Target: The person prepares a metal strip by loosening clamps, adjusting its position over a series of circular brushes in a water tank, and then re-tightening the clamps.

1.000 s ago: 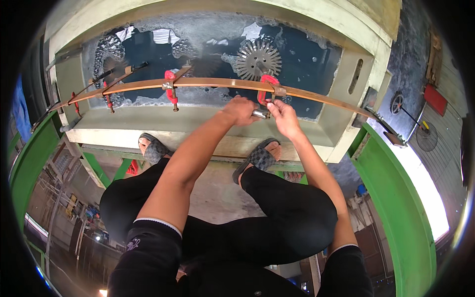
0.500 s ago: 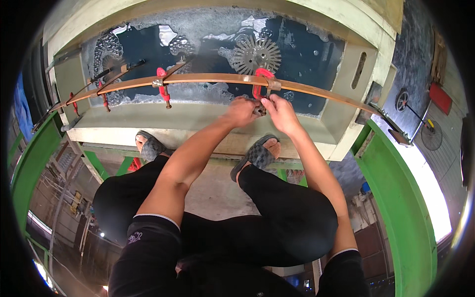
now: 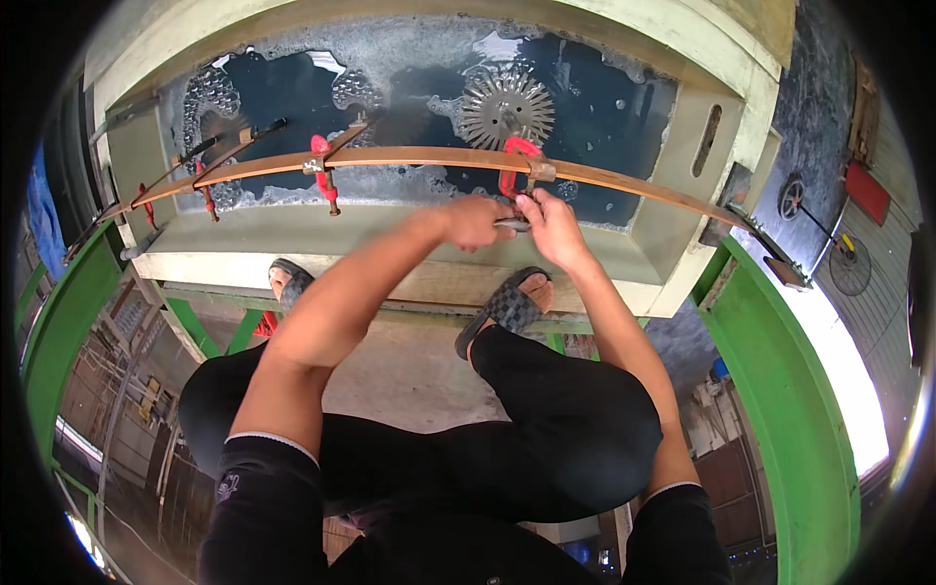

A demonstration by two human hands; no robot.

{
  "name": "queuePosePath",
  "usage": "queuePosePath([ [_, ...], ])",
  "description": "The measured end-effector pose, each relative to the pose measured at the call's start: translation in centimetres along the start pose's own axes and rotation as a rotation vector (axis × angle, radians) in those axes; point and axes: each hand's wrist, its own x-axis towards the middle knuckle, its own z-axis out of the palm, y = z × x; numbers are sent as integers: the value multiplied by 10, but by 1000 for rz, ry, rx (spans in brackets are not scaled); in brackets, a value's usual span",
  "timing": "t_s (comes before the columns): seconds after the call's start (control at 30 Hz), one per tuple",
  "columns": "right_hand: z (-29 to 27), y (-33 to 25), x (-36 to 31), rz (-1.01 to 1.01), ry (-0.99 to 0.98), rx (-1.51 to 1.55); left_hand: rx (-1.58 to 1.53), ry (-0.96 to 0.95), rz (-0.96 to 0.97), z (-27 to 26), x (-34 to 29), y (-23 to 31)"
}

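A long brown strip (image 3: 429, 156) is seen stretched in a shallow arc across a pale rectangular tank (image 3: 682, 234) filled with dark, foamy liquid (image 3: 292, 97). At the strip's far left end, a small red clamp (image 3: 146, 200) and a second red clamp (image 3: 203, 190) are fixed close together, with thin dark rods angled up across the strip beside them. Further right along the strip, a third red-handled clamp (image 3: 324, 171) is fastened, its bar hanging below the strip. Right of that, the left hand (image 3: 478, 219) is clenched just under the strip, and a small grey metal piece (image 3: 514, 225) is gripped between it and the right hand (image 3: 551, 222), whose fingers are pinched on the same piece. A fourth red clamp (image 3: 515, 166) is fixed to the strip directly above both hands. A spiked metal disc (image 3: 505, 105) is seen in the liquid behind that clamp. Below the strip, two feet in dark sandals (image 3: 507, 307) are planted against the tank's near wall. Green steel beams (image 3: 780, 390) are seen beneath, at the far right.
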Motion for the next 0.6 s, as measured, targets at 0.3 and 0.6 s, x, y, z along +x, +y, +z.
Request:
queuePosePath([
  [0.3, -2, -8, -2, -29, -25, 12, 102, -91, -330, -4, -8, 27],
  [0.6, -4, -13, -1, -77, -27, -131, 144, -5, -545, -3, -16, 71],
])
